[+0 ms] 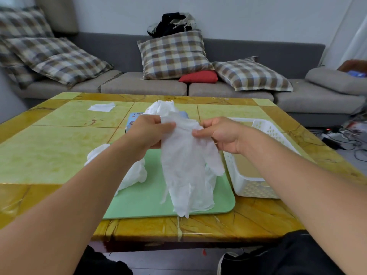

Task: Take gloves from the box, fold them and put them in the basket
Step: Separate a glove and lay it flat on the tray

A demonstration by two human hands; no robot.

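Yellow-green table (59, 151), left hand (148, 133) and right hand (219, 133) fingers pinching white glove (186, 171), box (133, 121) print unreadable

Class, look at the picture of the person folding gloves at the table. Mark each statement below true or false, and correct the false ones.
1. Both hands, left hand and right hand, pinch the white glove. True.
2. The glove hangs above a red mat. False: the mat is green.
3. The white basket stands to the right of the mat. True.
4. The glove being held already lies in the basket. False: it hangs from the hands, over the mat.
5. More gloves stick out of the box behind the hands. True.
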